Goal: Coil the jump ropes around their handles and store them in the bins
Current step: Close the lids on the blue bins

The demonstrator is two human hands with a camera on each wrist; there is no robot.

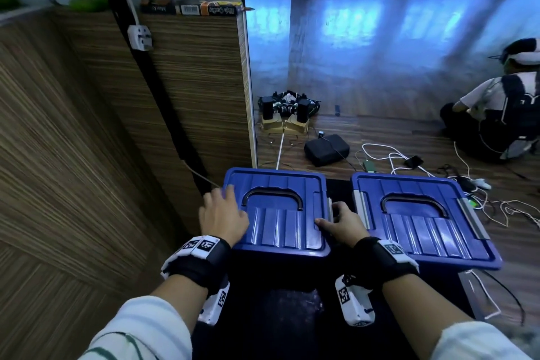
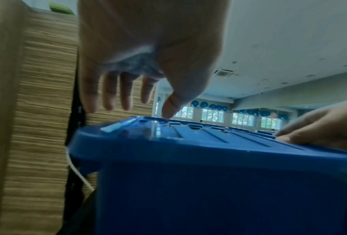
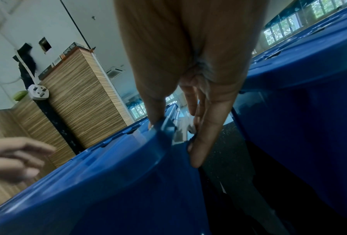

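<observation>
Two blue bins stand side by side on a dark mat, both with their lids on. My left hand (image 1: pixel 223 213) lies over the left edge of the left bin's lid (image 1: pixel 277 231) with its fingers spread and straight; in the left wrist view that left hand (image 2: pixel 128 101) has its thumb tip touching the lid (image 2: pixel 208 136). My right hand (image 1: pixel 336 219) is at the lid's right edge. Its thumb lies on top, and its fingers reach down over the grey latch (image 1: pixel 330 209). The right wrist view shows the right hand (image 3: pixel 174 132) pinching this latch (image 3: pixel 178 127). The right bin (image 1: pixel 423 231) is untouched. No jump rope is visible.
A wood-panelled cabinet (image 1: pixel 87 126) stands close on the left, with a black strap and a white cable running down it. On the floor beyond the bins lie a black box (image 1: pixel 325 149) and tangled cables (image 1: pixel 409 161). A seated person (image 1: pixel 496 114) is at the far right.
</observation>
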